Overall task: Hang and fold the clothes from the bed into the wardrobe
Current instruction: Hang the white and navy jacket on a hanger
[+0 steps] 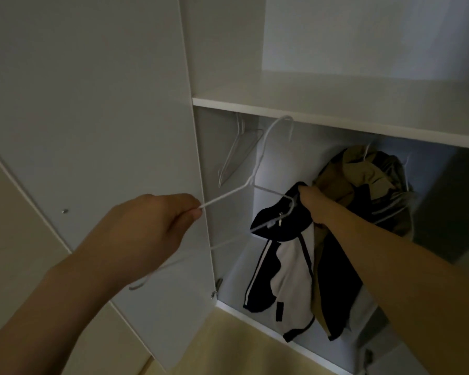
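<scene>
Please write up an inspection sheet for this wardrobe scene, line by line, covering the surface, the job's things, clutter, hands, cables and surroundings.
Surface: white shelf spans the wardrobe above the hanging space; nothing seen on its visible part.
Job's things: white wire hanger tilted, its hook up near the shelf's underside; black and white garment partly threaded on it; olive garment already hanging behind.
Clutter: spare hangers hang at the back left.
Hands: left hand pinches the hanger's left end; right hand grips the black and white garment at its top.
Cables: nothing seen.
Surroundings: open wardrobe door on the left; dim light; yellowish floor below.
</scene>
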Available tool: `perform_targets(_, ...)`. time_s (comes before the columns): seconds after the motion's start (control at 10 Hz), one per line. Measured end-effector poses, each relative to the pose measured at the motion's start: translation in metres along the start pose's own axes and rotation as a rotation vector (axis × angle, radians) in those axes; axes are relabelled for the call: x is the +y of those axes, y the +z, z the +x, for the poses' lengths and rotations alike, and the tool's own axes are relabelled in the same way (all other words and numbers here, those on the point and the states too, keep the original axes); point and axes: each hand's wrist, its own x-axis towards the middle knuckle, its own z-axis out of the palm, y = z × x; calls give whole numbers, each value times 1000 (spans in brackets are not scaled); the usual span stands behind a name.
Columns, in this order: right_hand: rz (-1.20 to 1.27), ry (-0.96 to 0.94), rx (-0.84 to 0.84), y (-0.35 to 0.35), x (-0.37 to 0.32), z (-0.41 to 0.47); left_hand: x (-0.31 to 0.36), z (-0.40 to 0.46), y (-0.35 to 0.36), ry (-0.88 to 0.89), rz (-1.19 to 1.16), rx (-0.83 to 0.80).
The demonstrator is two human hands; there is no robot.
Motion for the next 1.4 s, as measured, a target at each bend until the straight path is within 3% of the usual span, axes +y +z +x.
perform_targets(0.3,-298,-68,-37,-1,-26,-15,4,-20,-39,47,61,61)
perform_targets(0.4,-160,-127,-43,-10,-25,-34,3,-24,-57,56,67,139)
perform_targets(0.8,-258,-308,-145,10,-52,-47,7,-13,-38,79,151,93)
perform_targets(1.0,-2,-435,-172,16,-68,-68,-11,-2,-3,-55,-136,44)
perform_targets(1.1,2,-537,-159,31,-65,-88,-12,0,6,-32,-217,50)
perform_targets(1.2,-144,-721,-112,29,-64,-102,-14,-4,-1,7,-280,39)
perform_targets(1.3,-199,-732,-37,12,-69,-98,-20,-5,-24,26,-373,29)
perform_targets(1.4,-269,-763,16,7,-73,-96,-18,6,-36,60,-309,31)
